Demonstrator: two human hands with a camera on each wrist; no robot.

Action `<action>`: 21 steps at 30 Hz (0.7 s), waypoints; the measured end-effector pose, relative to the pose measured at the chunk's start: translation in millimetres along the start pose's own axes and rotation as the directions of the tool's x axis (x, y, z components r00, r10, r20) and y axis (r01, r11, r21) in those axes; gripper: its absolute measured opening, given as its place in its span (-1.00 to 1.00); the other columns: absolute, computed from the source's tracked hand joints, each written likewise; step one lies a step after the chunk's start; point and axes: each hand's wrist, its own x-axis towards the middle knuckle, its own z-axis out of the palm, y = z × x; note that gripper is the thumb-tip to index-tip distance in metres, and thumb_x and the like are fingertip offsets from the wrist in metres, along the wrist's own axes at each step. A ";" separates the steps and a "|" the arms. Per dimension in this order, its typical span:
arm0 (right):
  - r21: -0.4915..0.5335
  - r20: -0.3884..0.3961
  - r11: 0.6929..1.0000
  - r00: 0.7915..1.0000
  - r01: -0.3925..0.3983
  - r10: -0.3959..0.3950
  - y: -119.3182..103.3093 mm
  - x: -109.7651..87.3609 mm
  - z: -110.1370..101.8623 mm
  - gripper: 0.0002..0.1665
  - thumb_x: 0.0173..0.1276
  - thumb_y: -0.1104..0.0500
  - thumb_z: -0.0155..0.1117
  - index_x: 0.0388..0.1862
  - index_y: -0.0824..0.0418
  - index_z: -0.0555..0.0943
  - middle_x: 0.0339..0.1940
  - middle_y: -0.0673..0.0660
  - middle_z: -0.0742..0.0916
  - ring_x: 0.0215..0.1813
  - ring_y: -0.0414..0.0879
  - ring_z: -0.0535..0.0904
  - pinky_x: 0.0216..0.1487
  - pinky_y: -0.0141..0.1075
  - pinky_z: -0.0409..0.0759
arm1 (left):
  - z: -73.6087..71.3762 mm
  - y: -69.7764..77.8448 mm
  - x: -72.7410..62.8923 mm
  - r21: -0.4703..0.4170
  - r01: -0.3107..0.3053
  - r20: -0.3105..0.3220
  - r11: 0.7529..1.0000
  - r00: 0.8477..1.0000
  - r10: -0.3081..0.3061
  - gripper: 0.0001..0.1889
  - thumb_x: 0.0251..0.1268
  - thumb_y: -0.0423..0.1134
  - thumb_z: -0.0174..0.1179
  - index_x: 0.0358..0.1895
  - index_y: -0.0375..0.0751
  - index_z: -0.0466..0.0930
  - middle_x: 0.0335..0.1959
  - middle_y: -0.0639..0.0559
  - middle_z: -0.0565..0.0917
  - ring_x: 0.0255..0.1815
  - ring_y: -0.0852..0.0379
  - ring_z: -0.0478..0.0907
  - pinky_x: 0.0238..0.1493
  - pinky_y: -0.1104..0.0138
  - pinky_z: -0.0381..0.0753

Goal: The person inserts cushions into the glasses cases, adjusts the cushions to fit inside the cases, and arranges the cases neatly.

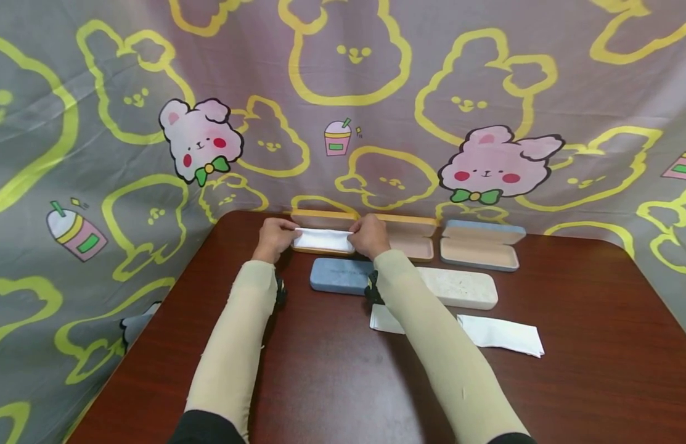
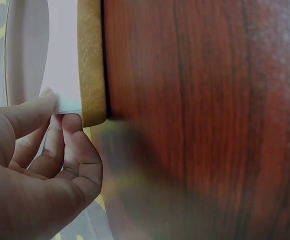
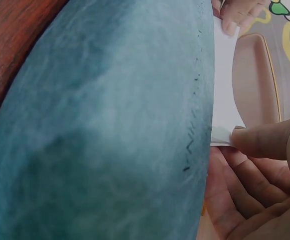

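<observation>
A folded white cloth [image 1: 323, 240] stretches between both hands over an open yellow-brown glasses case [image 1: 323, 251] at the back left of the table. My left hand [image 1: 275, 238] pinches the cloth's left end between thumb and fingers; in the left wrist view the fingertips are right beside the case's rounded end [image 2: 91, 65]. The other end of the cloth [image 3: 224, 85] is pinched by my right hand [image 3: 259, 175], its thumb on top and fingers beneath. A closed blue glasses case [image 1: 339, 275] lies just in front and fills much of the right wrist view.
To the right stand another open yellow case [image 1: 409, 246] and an open grey-blue case [image 1: 480, 254]. A closed cream case [image 1: 465, 288] lies nearer, partly behind the right forearm. Two more folded cloths, one greyish [image 1: 384, 320] and one white [image 1: 500, 333], lie in front of it. A patterned curtain [image 1: 376, 129] hangs behind.
</observation>
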 end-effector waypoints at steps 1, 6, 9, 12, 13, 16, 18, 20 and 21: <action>0.002 0.000 1.000 1.000 -0.003 0.003 -0.1 -0.5 0.2 -0.92 0.27 0.26 0.38 -0.37 0.25 0.78 -0.27 0.12 0.76 -0.18 0.07 0.58 -0.15 -0.14 0.59 | 0.2 -0.1 -0.2 0.000 0.003 -0.001 1.000 1.000 -0.003 -0.80 0.35 -0.28 0.33 -0.06 -0.31 0.74 -0.09 -0.20 0.64 -0.24 -0.04 0.53 -0.22 0.18 0.54; 0.033 0.011 0.999 1.000 0.000 -0.001 -0.6 -3.4 -0.1 -0.88 0.29 0.25 0.40 -0.44 0.25 0.76 -0.34 0.10 0.73 -0.28 0.03 0.56 -0.26 -0.17 0.57 | 1.2 -1.2 -0.1 0.004 0.015 -0.019 1.000 1.000 -0.015 -0.81 0.34 -0.29 0.34 -0.08 -0.31 0.75 -0.16 -0.16 0.64 -0.33 0.04 0.51 -0.32 0.26 0.52; 0.053 0.021 0.998 1.000 0.014 -0.016 0.4 -3.9 -0.9 -0.80 0.31 0.26 0.38 -0.52 0.27 0.75 -0.45 0.09 0.70 -0.37 0.01 0.51 -0.35 -0.19 0.51 | 1.8 -1.4 0.1 -0.005 0.013 -0.030 1.000 0.999 -0.013 -0.83 0.34 -0.30 0.34 -0.10 -0.32 0.75 -0.20 -0.15 0.64 -0.35 0.05 0.53 -0.32 0.27 0.53; 0.060 0.015 0.998 0.999 0.032 -0.033 2.9 -3.5 -2.0 -0.80 0.29 0.28 0.36 -0.54 0.27 0.76 -0.47 0.09 0.70 -0.37 0.02 0.50 -0.35 -0.18 0.50 | 1.4 -0.7 -0.4 -0.014 0.014 -0.031 1.000 0.999 -0.014 -0.83 0.35 -0.31 0.33 -0.10 -0.32 0.75 -0.22 -0.16 0.65 -0.35 0.03 0.55 -0.30 0.24 0.56; 0.054 0.007 0.998 0.999 0.040 -0.040 3.8 -3.3 -2.6 -0.82 0.27 0.28 0.37 -0.52 0.27 0.76 -0.43 0.10 0.71 -0.35 0.02 0.51 -0.31 -0.17 0.52 | 1.0 -0.4 -0.8 -0.016 0.016 -0.028 1.000 0.999 -0.016 -0.83 0.36 -0.31 0.32 -0.10 -0.32 0.75 -0.21 -0.16 0.64 -0.35 0.02 0.55 -0.28 0.22 0.57; 0.058 -0.006 0.997 0.999 0.052 -0.052 7.0 -2.6 -4.6 -0.89 0.26 0.28 0.38 -0.37 0.28 0.81 -0.25 0.12 0.74 -0.22 0.03 0.58 -0.20 -0.15 0.59 | -1.0 0.5 -1.5 -0.020 0.017 -0.020 1.000 1.000 -0.017 -0.83 0.36 -0.32 0.31 -0.08 -0.32 0.75 -0.13 -0.18 0.64 -0.28 -0.02 0.55 -0.23 0.19 0.57; 0.074 -0.005 0.996 0.999 0.045 -0.045 8.9 -2.0 -6.8 -0.86 0.28 0.28 0.37 -0.26 0.29 0.82 -0.18 0.14 0.74 -0.22 0.02 0.61 -0.21 -0.15 0.61 | -2.7 0.8 -1.3 -0.026 0.013 -0.015 1.000 1.000 -0.014 -0.83 0.36 -0.34 0.31 -0.06 -0.32 0.75 -0.04 -0.18 0.64 -0.20 -0.05 0.54 -0.20 0.18 0.57; 0.121 0.003 0.992 1.000 0.022 -0.022 10.1 -2.5 -9.0 -0.82 0.28 0.30 0.35 -0.18 0.31 0.81 -0.20 0.15 0.75 -0.31 0.00 0.63 -0.32 -0.18 0.61 | -4.5 -0.2 -1.4 -0.029 0.009 -0.015 1.000 1.000 -0.009 -0.81 0.35 -0.34 0.30 -0.04 -0.31 0.74 0.04 -0.18 0.63 -0.11 -0.08 0.52 -0.15 0.16 0.56; 0.145 0.009 0.989 1.000 0.005 -0.006 10.5 -2.9 -10.1 -0.81 0.29 0.31 0.33 -0.18 0.32 0.80 -0.25 0.15 0.75 -0.39 -0.02 0.63 -0.40 -0.20 0.59 | -5.4 -0.5 -1.5 -0.030 0.009 -0.019 1.000 1.000 -0.010 -0.81 0.35 -0.34 0.31 -0.04 -0.31 0.74 0.07 -0.18 0.62 -0.07 -0.09 0.51 -0.13 0.14 0.55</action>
